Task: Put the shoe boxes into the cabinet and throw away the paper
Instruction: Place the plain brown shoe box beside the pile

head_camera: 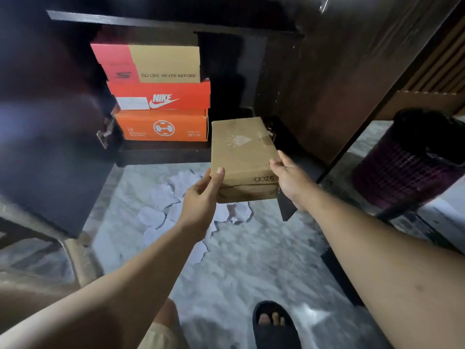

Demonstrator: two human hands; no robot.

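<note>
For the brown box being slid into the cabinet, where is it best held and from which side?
By the two long sides at its near end, coming from the front. The brown box points lengthwise into the cabinet, so only the near end stays reachable. The left hand and right hand flank that end, which looks like a sound grip.

Dim lighting. Grey marbled floor [251, 260] across the lower frame. Dark wood wall panel [339, 71] at 1 o'clock. Dark mesh waste bin [407, 167] standing at 3 o'clock.
</note>
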